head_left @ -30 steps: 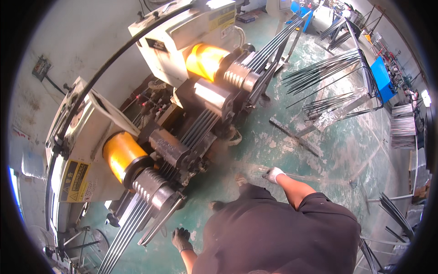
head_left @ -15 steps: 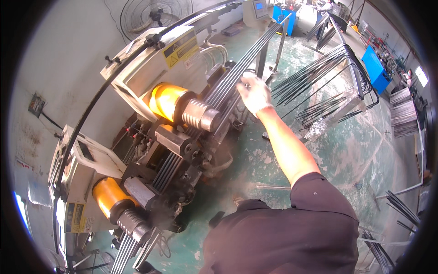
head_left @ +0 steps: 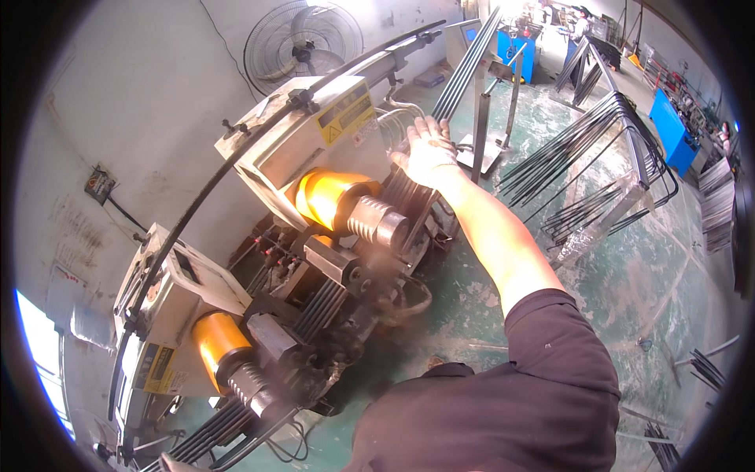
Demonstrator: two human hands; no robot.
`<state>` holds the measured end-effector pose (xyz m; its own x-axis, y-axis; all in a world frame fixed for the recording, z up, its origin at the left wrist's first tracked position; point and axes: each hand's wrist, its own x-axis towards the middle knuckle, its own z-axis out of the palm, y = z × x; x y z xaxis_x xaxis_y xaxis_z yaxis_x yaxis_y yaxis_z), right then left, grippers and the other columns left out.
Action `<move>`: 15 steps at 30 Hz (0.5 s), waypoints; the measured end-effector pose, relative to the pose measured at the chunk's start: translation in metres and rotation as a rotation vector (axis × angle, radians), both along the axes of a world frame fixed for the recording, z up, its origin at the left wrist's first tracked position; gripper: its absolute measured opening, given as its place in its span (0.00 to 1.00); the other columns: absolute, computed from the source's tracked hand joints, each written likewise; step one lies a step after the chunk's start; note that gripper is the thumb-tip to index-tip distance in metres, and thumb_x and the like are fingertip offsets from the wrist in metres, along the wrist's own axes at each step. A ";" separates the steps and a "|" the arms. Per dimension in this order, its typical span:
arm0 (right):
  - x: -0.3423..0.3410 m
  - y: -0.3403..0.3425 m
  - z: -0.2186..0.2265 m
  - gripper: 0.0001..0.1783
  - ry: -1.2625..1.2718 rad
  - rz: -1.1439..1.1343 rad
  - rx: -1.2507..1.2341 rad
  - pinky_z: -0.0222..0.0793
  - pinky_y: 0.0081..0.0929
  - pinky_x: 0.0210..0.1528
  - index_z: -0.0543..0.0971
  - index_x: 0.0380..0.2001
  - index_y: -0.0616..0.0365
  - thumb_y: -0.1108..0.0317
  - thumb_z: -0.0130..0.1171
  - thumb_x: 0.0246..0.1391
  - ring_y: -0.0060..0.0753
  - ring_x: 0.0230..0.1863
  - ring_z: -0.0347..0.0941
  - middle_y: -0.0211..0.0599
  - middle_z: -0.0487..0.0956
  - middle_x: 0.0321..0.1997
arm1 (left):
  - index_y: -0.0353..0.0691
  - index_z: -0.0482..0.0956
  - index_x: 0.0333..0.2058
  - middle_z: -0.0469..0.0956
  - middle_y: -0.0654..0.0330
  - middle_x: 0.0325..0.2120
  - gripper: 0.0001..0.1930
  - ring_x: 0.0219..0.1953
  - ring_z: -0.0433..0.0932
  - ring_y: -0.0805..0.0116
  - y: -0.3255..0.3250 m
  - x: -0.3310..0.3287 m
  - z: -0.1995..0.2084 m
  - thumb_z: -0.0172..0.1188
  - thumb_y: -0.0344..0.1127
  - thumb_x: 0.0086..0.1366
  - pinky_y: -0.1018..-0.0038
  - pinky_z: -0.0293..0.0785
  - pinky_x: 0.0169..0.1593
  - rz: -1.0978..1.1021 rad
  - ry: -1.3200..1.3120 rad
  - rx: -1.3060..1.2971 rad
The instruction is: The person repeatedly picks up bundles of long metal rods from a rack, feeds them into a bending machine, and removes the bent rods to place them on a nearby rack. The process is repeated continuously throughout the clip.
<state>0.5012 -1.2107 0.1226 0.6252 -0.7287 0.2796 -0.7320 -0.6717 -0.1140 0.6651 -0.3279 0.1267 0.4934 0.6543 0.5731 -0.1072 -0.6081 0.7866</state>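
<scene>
My right hand point(head_left: 430, 155), in a whitish work glove, lies with its fingers stretched and spread on a bundle of long thin metal rods point(head_left: 467, 69). The rods run side by side through a two-headed machine point(head_left: 263, 153) with orange-yellow cylinders point(head_left: 336, 198) and ridged steel rollers point(head_left: 379, 221). They come out again at the lower left point(head_left: 211, 431). A pale shape at the lower edge, beside those rods, may be my left hand point(head_left: 174, 464); its fingers are cut off from view.
A dark curved bar point(head_left: 206, 185) passes above the machine. A rack point(head_left: 633, 149) of dark bent rods stands at the right. Behind are a wall fan point(head_left: 303, 52), blue machines point(head_left: 671, 132) and a person point(head_left: 580, 25). An upright metal post point(head_left: 480, 130) stands beyond my right hand.
My right hand has gone from closed fingers at the rods to a flat, spread palm on them. The rods' far end reaches farther back. The whole view has shifted.
</scene>
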 end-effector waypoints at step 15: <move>0.014 -0.018 0.120 0.46 -0.152 -0.123 -0.681 0.25 0.53 0.87 0.63 0.77 0.61 0.38 0.51 0.68 0.40 0.87 0.41 0.40 0.55 0.85 | 0.39 0.82 0.58 0.83 0.48 0.55 0.20 0.57 0.82 0.47 -0.002 0.075 0.135 0.53 0.45 0.79 0.52 0.76 0.64 0.033 -0.209 1.084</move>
<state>0.5155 -1.2291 0.2423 0.4671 -0.4241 0.7759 -0.8167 -0.5432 0.1948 0.7400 -0.3302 0.2613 0.3113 -0.2340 0.9211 -0.1470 -0.9694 -0.1966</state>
